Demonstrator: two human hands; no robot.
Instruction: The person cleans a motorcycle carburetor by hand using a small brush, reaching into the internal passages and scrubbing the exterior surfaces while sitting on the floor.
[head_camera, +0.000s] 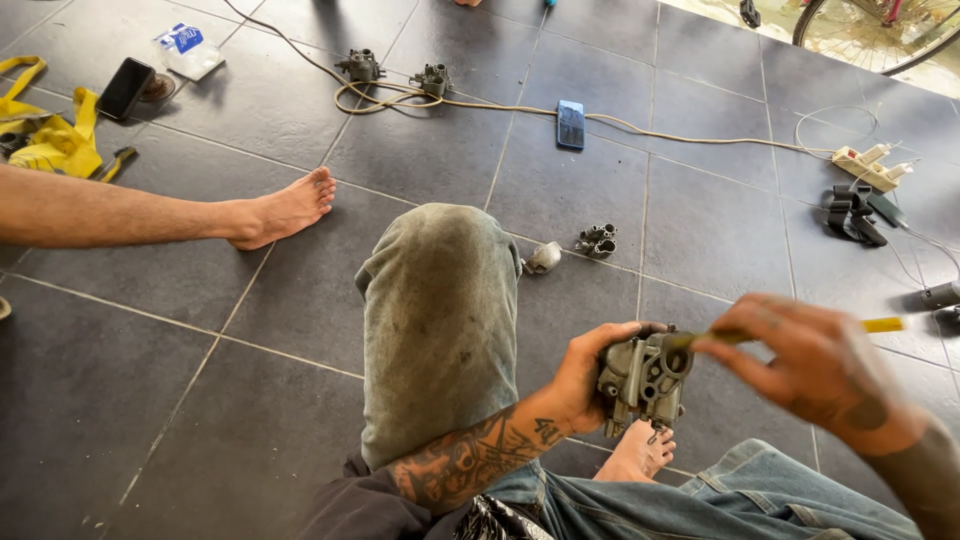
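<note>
Carburetor (643, 380) midair, open tile floor (720, 230) beyond.

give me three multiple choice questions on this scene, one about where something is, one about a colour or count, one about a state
1. Where does the blue phone lie?
A. On the tiled floor beside the long cable
B. On the person's knee
C. In the right hand

2. What colour is the handle of the tool in the right hand?
A. Red
B. Yellow
C. Black

3. How is the carburettor held?
A. Lying loose on the floor
B. Hanging from a cord
C. Gripped in the left hand, off the floor

Answers:
1 A, the phone rests flat on the grey tiles, right next to the cable.
2 B, the handle end sticking out past the fingers is yellow.
3 C, the left hand's fingers wrap around its body above the lap while the tool's tip meets it.
</note>
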